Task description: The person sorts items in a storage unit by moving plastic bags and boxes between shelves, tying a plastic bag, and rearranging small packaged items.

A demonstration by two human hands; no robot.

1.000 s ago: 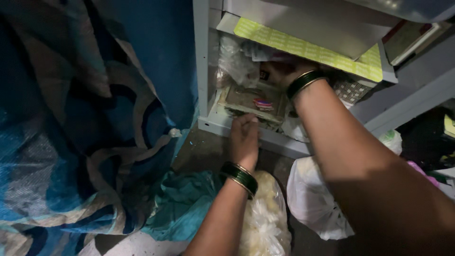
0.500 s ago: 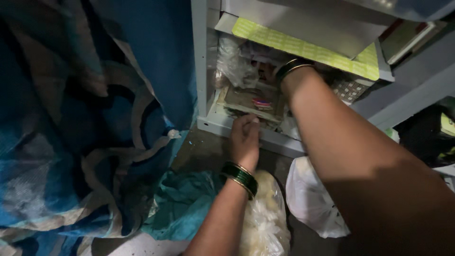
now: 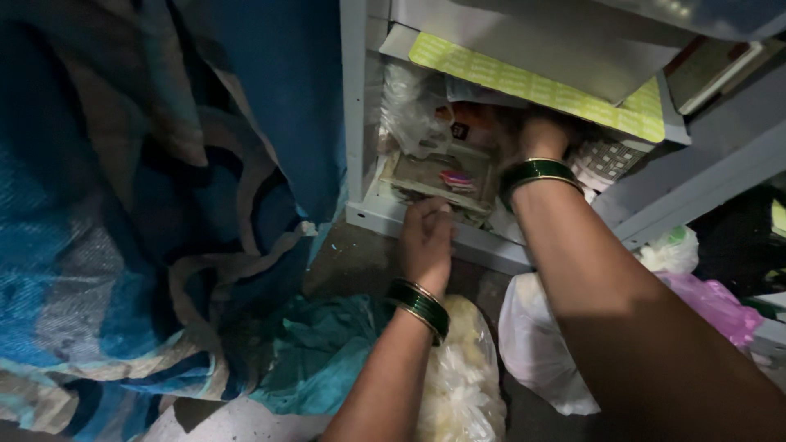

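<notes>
My left hand, with a green bangle at the wrist, grips the front edge of a flat brown packet that lies on the bottom shelf of a white rack. My right hand, also bangled, reaches deep into the same shelf behind the packet; its fingers are hidden among the things there. A crumpled clear plastic bag sits at the shelf's left, and a small orange packet lies behind the brown one.
A yellow-green sheet lines the shelf above. A blue patterned cloth hangs at left. On the floor lie a teal cloth, a clear bag of pale pieces, a white bag and a pink bag.
My right hand has pushed further back into the shelf. My left hand has risen from below the shelf edge onto the brown packet's front edge.
</notes>
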